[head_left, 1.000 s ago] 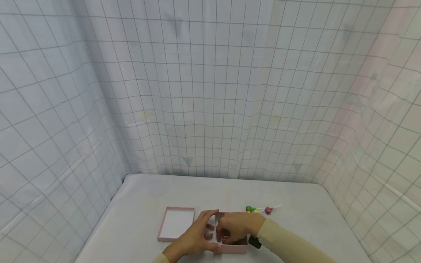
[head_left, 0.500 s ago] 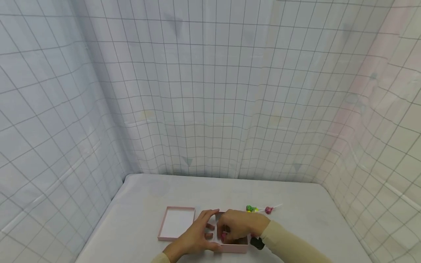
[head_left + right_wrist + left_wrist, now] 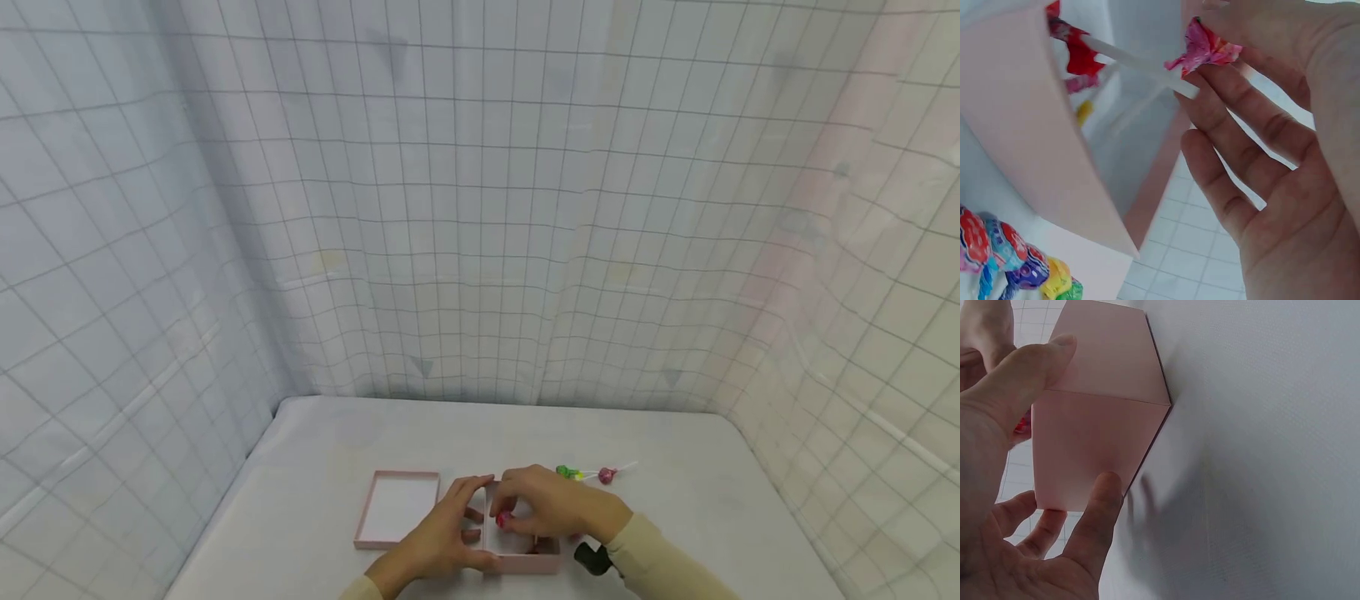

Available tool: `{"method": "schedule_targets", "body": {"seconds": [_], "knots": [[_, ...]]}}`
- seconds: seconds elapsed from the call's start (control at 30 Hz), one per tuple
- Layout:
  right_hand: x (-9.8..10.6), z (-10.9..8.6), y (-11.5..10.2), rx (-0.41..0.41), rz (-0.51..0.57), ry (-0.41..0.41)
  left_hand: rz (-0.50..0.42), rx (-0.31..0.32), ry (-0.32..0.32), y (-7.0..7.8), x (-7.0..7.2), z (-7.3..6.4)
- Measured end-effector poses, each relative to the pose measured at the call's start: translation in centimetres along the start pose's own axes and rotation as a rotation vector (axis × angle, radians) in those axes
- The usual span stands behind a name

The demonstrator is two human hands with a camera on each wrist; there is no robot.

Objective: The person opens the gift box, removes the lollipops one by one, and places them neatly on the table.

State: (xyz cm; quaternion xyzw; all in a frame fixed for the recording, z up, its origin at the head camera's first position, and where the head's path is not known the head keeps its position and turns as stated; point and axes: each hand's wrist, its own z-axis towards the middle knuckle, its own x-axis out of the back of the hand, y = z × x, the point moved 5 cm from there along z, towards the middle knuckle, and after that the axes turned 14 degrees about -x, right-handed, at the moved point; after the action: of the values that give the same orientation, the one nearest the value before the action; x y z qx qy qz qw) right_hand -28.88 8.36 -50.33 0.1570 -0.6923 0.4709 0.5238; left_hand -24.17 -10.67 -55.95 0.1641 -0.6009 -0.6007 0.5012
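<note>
My left hand (image 3: pixel 438 533) holds the left side of an open pink box (image 3: pixel 521 565), thumb at the near edge and fingers spread towards the far one. In the left wrist view the thumb and fingers lie on separate faces of the box (image 3: pixel 1097 437). My right hand (image 3: pixel 555 504), over the box opening, pinches a lollipop (image 3: pixel 504 519) by its pink-red wrapped head. The right wrist view has this lollipop (image 3: pixel 1204 50) between thumb and fingers. Inside the box are a red-wrapped lollipop (image 3: pixel 1075 47), white sticks and a yellow bit of wrapper.
A shallow pink lid (image 3: pixel 397 507) lies left of the box, white inside up. Beyond the box to the right are green and yellow lollipops (image 3: pixel 566 472) and a dark pink lollipop (image 3: pixel 607 475). Several colourful lollipops (image 3: pixel 1029 265) lie beside the box. Gridded curtains (image 3: pixel 480 208) enclose the table.
My right hand has risen from deep in the box, bringing the pink-red lollipop up into sight. The left hand keeps its place on the box. The head view has shifted slightly.
</note>
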Motion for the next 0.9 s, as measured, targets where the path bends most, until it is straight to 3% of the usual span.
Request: {"method": "schedule_targets", "body": {"seconds": [0.27,0.53,0.9], "knots": [[1.9,-1.0,-0.5,0.012,0.075,0.126,0.001,0.018,0.012,-0.2,0.5,-0.1],[3.5,-2.5,-0.3,0.053,0.062,0.224,0.021,0.040,0.006,-0.5,0.5,0.0],[4.3,-4.9,2.3,-0.056,0.070,0.253,0.055,0.058,0.004,-0.1,0.1,0.2]]}}
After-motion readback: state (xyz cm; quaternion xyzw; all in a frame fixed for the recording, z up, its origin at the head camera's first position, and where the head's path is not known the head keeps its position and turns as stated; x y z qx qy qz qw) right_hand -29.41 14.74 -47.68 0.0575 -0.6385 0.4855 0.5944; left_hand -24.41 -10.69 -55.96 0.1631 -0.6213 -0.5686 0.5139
